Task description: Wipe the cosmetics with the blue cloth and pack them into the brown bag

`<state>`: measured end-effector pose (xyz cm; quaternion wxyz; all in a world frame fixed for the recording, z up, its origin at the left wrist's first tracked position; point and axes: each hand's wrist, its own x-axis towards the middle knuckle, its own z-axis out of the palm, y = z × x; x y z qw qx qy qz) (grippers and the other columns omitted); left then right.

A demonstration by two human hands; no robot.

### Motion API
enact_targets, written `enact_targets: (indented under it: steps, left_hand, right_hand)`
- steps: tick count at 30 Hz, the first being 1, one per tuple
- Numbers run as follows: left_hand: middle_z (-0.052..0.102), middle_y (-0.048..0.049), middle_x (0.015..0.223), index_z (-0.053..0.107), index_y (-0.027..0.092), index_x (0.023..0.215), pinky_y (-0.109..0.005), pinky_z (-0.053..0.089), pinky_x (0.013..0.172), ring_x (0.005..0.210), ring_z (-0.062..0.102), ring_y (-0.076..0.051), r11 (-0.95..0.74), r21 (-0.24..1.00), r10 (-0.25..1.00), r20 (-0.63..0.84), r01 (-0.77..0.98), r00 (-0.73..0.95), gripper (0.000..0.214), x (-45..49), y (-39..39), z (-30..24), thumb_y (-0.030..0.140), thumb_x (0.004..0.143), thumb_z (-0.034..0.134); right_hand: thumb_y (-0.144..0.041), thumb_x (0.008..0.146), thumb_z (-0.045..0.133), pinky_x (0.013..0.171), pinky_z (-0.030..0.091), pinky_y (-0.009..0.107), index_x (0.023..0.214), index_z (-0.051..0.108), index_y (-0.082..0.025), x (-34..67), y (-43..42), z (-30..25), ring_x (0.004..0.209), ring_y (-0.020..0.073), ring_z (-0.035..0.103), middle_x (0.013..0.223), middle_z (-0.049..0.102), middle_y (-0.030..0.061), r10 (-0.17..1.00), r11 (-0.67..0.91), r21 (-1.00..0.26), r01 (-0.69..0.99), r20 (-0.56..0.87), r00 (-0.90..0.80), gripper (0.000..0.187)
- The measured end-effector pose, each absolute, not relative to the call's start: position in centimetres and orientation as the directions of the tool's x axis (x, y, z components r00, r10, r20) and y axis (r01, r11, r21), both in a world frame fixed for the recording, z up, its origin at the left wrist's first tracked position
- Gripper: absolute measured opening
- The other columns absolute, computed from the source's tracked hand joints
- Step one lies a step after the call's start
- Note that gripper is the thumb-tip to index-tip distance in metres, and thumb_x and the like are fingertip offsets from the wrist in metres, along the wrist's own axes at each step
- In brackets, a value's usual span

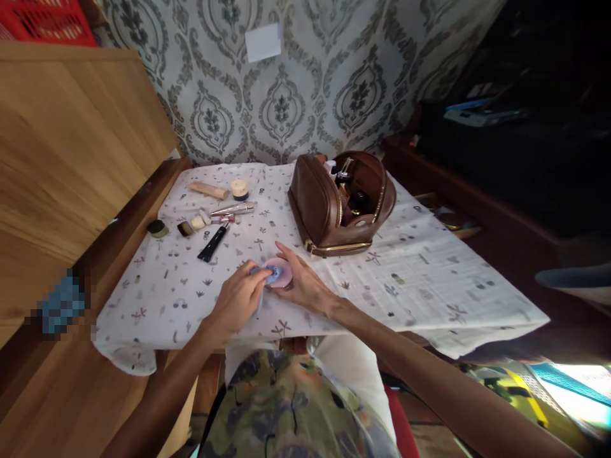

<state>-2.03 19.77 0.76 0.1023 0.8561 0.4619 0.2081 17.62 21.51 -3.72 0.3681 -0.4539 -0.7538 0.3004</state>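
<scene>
Near the front edge of the cloth-covered table, my right hand point(309, 287) is wrapped round a small round pink item point(285, 270), perhaps a jar or compact. My left hand point(238, 298) pinches a light blue cloth point(275, 275) and presses it against the pink item's face. What lies under the cloth is hidden. Beyond my left hand are a black tube point(213, 243), a silver tube point(233, 209), a beige tube point(209, 190), a cream jar with a dark base point(239, 189), and a short brush point(184, 228).
A brown leather cosmetic bag point(315, 203) stands unzipped at the back right, with several items inside. A round dark-green container point(157, 228) lies near the left edge. Wooden furniture point(81, 114) borders the table on the left, and patterned wallpaper point(286, 108) rises behind.
</scene>
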Motion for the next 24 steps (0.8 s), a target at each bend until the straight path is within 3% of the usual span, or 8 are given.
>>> enact_targets:
  steps: [5, 9, 13, 17, 21, 24]
  left_hand:
    - [0.061, -0.0072, 0.107, 0.066, 0.020, 0.120, -0.032, 0.053, 0.086, 0.100, 0.061, -0.021, -0.484, 0.281, 0.871, 0.250, 0.829, 0.423, 0.032, -0.6, 21.8, 0.9, 0.017, 0.097, 0.044]
    - [0.060, -0.0080, 0.106, 0.069, 0.022, 0.114, -0.032, 0.053, 0.082, 0.103, 0.059, -0.022, -0.611, 0.215, 0.791, 0.151, 0.761, 0.593, 0.033, 0.7, 21.9, 2.0, 0.013, 0.096, 0.042]
    - [0.061, -0.0056, 0.111, 0.070, 0.026, 0.109, -0.030, 0.050, 0.086, 0.106, 0.059, -0.020, -0.727, 0.332, 0.659, 0.095, 0.600, 0.746, 0.037, -0.9, 21.4, 3.3, 0.011, 0.096, 0.039]
    - [0.058, -0.0027, 0.096, 0.069, 0.023, 0.093, -0.029, 0.047, 0.077, 0.083, 0.060, -0.016, -0.634, 0.380, 0.735, 0.025, 0.674, 0.677, 0.036, -4.4, 21.7, 3.6, 0.010, 0.091, 0.036]
    - [0.054, -0.0019, 0.085, 0.057, 0.020, 0.075, -0.029, 0.045, 0.072, 0.074, 0.057, -0.016, -0.551, 0.455, 0.824, 0.166, 0.699, 0.542, 0.026, -5.5, 22.4, 2.7, 0.013, 0.088, 0.036]
    - [0.053, -0.0003, 0.075, 0.050, 0.020, 0.069, -0.028, 0.044, 0.069, 0.070, 0.055, -0.016, -0.557, 0.539, 0.824, 0.263, 0.632, 0.502, 0.024, -4.1, 22.6, 2.5, 0.015, 0.087, 0.035]
  right_hand:
    - [-0.030, 0.071, 0.079, 0.107, 0.043, 0.049, 0.158, 0.012, -0.025, 18.1, 21.5, -4.6, 0.129, 0.0295, 0.051, 0.141, 0.050, 0.0160, 0.927, 0.330, -0.851, 0.408, 0.210, -0.311, 0.110]
    - [-0.025, 0.071, 0.078, 0.104, 0.045, 0.048, 0.158, 0.005, -0.024, 18.1, 21.4, -4.5, 0.126, 0.0298, 0.053, 0.139, 0.052, 0.0165, 0.944, 0.284, -0.869, 0.406, 0.180, -0.275, 0.113]
    - [-0.022, 0.067, 0.081, 0.103, 0.045, 0.047, 0.158, 0.006, -0.024, 18.1, 21.6, -4.6, 0.124, 0.0290, 0.055, 0.134, 0.056, 0.0148, 0.939, 0.301, -0.868, 0.395, 0.197, -0.282, 0.118]
    - [-0.022, 0.065, 0.083, 0.102, 0.046, 0.046, 0.156, 0.020, -0.023, 18.2, 21.5, -4.3, 0.121, 0.0287, 0.056, 0.132, 0.057, 0.0146, 0.946, 0.277, -0.866, 0.416, 0.170, -0.276, 0.111]
    - [-0.025, 0.063, 0.085, 0.104, 0.045, 0.047, 0.149, 0.036, -0.022, 18.3, 21.1, -3.5, 0.120, 0.0291, 0.057, 0.132, 0.056, 0.0137, 0.953, 0.266, -0.872, 0.410, 0.173, -0.249, 0.099]
    - [-0.030, 0.065, 0.084, 0.097, 0.050, 0.045, 0.147, 0.038, -0.022, 18.7, 21.1, -2.8, 0.106, 0.0249, 0.063, 0.123, 0.061, 0.0110, 0.960, 0.205, -0.936, 0.287, 0.136, -0.243, 0.095]
